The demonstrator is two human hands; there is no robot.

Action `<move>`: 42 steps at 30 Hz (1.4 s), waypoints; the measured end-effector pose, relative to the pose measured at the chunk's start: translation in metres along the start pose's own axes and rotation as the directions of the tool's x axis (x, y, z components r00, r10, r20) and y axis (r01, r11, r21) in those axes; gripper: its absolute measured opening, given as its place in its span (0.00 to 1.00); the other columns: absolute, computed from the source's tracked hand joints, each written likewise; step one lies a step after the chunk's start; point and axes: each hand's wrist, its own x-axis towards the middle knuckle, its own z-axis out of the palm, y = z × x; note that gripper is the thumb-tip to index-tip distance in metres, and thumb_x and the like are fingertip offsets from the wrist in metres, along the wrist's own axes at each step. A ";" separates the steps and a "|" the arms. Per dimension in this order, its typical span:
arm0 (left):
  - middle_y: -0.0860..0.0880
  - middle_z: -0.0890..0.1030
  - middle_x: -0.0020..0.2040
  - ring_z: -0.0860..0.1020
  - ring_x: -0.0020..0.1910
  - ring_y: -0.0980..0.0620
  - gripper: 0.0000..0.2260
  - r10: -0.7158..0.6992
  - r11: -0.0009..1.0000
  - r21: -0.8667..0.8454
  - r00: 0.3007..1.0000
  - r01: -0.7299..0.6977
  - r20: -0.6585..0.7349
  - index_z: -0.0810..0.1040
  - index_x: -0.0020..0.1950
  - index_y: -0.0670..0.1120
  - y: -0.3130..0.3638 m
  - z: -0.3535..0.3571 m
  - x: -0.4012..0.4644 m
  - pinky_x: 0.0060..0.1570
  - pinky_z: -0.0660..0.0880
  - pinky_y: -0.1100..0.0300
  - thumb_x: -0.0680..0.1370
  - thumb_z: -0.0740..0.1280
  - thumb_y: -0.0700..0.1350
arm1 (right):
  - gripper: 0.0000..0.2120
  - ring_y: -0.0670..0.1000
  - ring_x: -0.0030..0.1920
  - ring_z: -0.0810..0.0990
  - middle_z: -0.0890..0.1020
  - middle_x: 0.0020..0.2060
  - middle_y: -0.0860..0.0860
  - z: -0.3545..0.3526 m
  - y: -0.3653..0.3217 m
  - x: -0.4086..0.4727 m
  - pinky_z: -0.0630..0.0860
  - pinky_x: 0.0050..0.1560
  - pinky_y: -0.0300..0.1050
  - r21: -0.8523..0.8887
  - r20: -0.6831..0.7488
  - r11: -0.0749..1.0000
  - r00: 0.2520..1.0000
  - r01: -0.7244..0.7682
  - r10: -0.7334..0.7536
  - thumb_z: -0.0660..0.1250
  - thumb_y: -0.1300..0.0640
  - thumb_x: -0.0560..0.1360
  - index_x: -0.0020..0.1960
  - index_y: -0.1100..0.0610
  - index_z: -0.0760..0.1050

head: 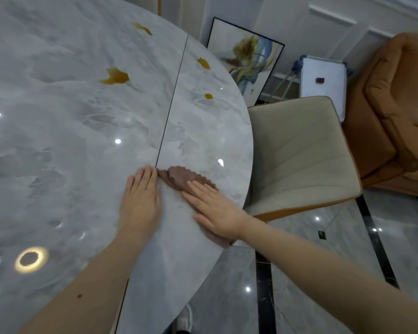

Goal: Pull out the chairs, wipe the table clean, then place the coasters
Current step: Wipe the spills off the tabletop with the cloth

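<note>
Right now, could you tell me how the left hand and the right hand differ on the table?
The left hand lies flat on the bare table, fingertips at the cloth's edge; the right hand lies on top of the cloth. The left sits further in; the right is nearer the rim. Both are open, palms down.

Your left hand point(140, 201) lies flat on the worktop point(58, 141), just left of the cloth point(176, 177); your right hand point(215, 210) rests on the cloth near the worktop's right edge. Four spills point(115, 77) sit farther back on the worktop. A chair point(299, 153) stands right of the worktop, with a picture frame point(244, 56) behind it on the floor
</note>
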 end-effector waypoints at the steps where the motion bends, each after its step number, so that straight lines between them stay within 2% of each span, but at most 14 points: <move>1: 0.40 0.70 0.70 0.67 0.70 0.42 0.25 0.002 1.000 0.004 1.000 -0.002 -0.002 0.69 0.70 0.37 0.000 0.000 0.001 0.70 0.58 0.48 0.79 0.46 0.47 | 0.28 0.50 0.77 0.45 0.49 0.77 0.54 -0.002 0.014 -0.005 0.40 0.76 0.45 -0.015 -0.002 1.000 1.000 -0.013 0.013 0.45 0.45 0.81 0.78 0.55 0.50; 3: 0.40 0.71 0.69 0.68 0.70 0.42 0.25 0.009 1.000 0.014 1.000 -0.008 -0.007 0.69 0.69 0.37 -0.002 0.000 0.001 0.70 0.57 0.49 0.79 0.46 0.47 | 0.29 0.51 0.77 0.46 0.50 0.77 0.54 -0.007 0.042 -0.003 0.43 0.76 0.47 -0.008 -0.041 0.987 0.987 -0.158 0.157 0.44 0.44 0.81 0.78 0.56 0.51; 6: 0.40 0.70 0.70 0.67 0.70 0.42 0.26 0.020 1.000 0.023 1.000 -0.019 -0.014 0.69 0.70 0.37 -0.003 0.002 0.001 0.71 0.54 0.51 0.79 0.44 0.48 | 0.27 0.53 0.77 0.45 0.48 0.77 0.55 -0.011 0.059 0.025 0.45 0.76 0.50 0.051 -0.098 0.918 0.912 -0.394 0.397 0.47 0.46 0.83 0.78 0.57 0.49; 9: 0.41 0.69 0.71 0.66 0.71 0.43 0.27 0.018 1.000 0.006 1.000 -0.018 -0.022 0.68 0.71 0.38 -0.002 0.003 0.003 0.71 0.53 0.52 0.79 0.43 0.48 | 0.27 0.53 0.77 0.44 0.46 0.77 0.55 -0.016 0.044 0.061 0.41 0.76 0.48 0.091 -0.094 0.853 0.848 -0.514 0.521 0.47 0.48 0.83 0.78 0.57 0.47; 12: 0.41 0.69 0.71 0.66 0.71 0.43 0.27 0.022 0.999 -0.034 0.999 -0.023 -0.028 0.68 0.70 0.38 -0.003 0.003 0.003 0.71 0.53 0.53 0.79 0.43 0.49 | 0.27 0.54 0.77 0.46 0.48 0.77 0.57 -0.012 0.013 0.075 0.42 0.76 0.50 0.085 -0.129 0.881 0.871 -0.466 0.474 0.45 0.47 0.82 0.78 0.57 0.50; 15: 0.41 0.68 0.71 0.64 0.72 0.44 0.26 0.012 0.993 -0.121 0.999 -0.016 -0.034 0.68 0.71 0.37 -0.004 0.000 0.002 0.73 0.54 0.52 0.79 0.45 0.48 | 0.30 0.55 0.77 0.50 0.54 0.77 0.57 0.000 -0.020 0.053 0.44 0.76 0.49 0.066 -0.130 0.965 0.957 -0.253 0.259 0.42 0.45 0.79 0.77 0.57 0.54; 18: 0.41 0.68 0.71 0.64 0.72 0.44 0.24 -0.008 0.985 -0.174 0.999 0.001 -0.042 0.68 0.70 0.37 -0.003 -0.004 0.001 0.73 0.53 0.52 0.78 0.49 0.45 | 0.28 0.51 0.77 0.46 0.50 0.78 0.52 0.006 -0.025 0.016 0.42 0.76 0.46 0.038 -0.080 0.984 0.981 -0.175 0.177 0.45 0.44 0.80 0.78 0.53 0.50; 22: 0.39 0.76 0.64 0.72 0.66 0.42 0.23 -0.048 0.997 -0.070 0.998 0.045 -0.049 0.76 0.62 0.37 0.004 -0.007 0.011 0.70 0.58 0.47 0.76 0.51 0.45 | 0.28 0.49 0.77 0.41 0.45 0.78 0.50 -0.003 0.004 0.001 0.40 0.76 0.47 0.029 -0.069 0.968 0.966 -0.250 0.251 0.46 0.42 0.81 0.78 0.47 0.43; 25: 0.38 0.79 0.57 0.77 0.58 0.40 0.23 -0.074 0.995 -0.079 0.994 0.067 -0.080 0.79 0.56 0.37 0.015 -0.011 0.031 0.65 0.67 0.43 0.75 0.50 0.47 | 0.30 0.50 0.77 0.40 0.43 0.78 0.51 -0.012 0.039 0.013 0.42 0.77 0.50 0.082 -0.081 0.914 0.912 -0.397 0.403 0.47 0.42 0.81 0.78 0.48 0.40; 29: 0.40 0.68 0.71 0.65 0.71 0.40 0.20 -0.035 0.999 -0.017 0.999 0.035 -0.002 0.71 0.69 0.41 0.024 0.001 0.073 0.71 0.55 0.46 0.78 0.58 0.46 | 0.31 0.51 0.77 0.41 0.43 0.78 0.52 -0.019 0.088 0.043 0.40 0.76 0.48 0.123 -0.108 0.813 0.806 -0.569 0.581 0.46 0.42 0.81 0.78 0.54 0.38; 32: 0.43 0.64 0.74 0.60 0.73 0.41 0.25 -0.063 0.998 -0.004 0.998 0.063 0.006 0.67 0.72 0.44 0.032 0.014 0.111 0.72 0.51 0.47 0.78 0.51 0.53 | 0.32 0.52 0.77 0.42 0.44 0.78 0.55 -0.026 0.122 0.074 0.40 0.76 0.47 0.137 -0.139 0.769 0.757 -0.624 0.638 0.46 0.42 0.81 0.78 0.55 0.39; 35: 0.43 0.63 0.74 0.59 0.74 0.42 0.27 -0.104 0.995 0.014 0.995 0.104 -0.003 0.65 0.73 0.43 0.039 0.022 0.157 0.72 0.51 0.47 0.78 0.47 0.54 | 0.32 0.54 0.77 0.42 0.44 0.77 0.56 -0.036 0.158 0.109 0.40 0.76 0.49 0.152 -0.152 0.751 0.736 -0.642 0.660 0.46 0.43 0.81 0.78 0.56 0.40; 39: 0.45 0.57 0.77 0.53 0.76 0.46 0.22 -0.169 0.985 0.022 0.986 0.168 0.004 0.59 0.76 0.44 0.043 0.031 0.218 0.73 0.46 0.50 0.82 0.52 0.49 | 0.32 0.55 0.77 0.43 0.45 0.77 0.57 -0.047 0.194 0.153 0.40 0.76 0.50 0.159 -0.173 0.748 0.728 -0.644 0.664 0.47 0.44 0.81 0.78 0.58 0.41; 42: 0.43 0.60 0.76 0.56 0.75 0.45 0.21 -0.199 0.980 0.009 0.980 0.199 -0.025 0.62 0.74 0.42 0.040 0.039 0.250 0.72 0.49 0.48 0.83 0.52 0.48 | 0.32 0.55 0.77 0.43 0.45 0.77 0.58 -0.054 0.217 0.187 0.40 0.76 0.51 0.155 -0.178 0.755 0.733 -0.638 0.656 0.47 0.44 0.81 0.78 0.59 0.41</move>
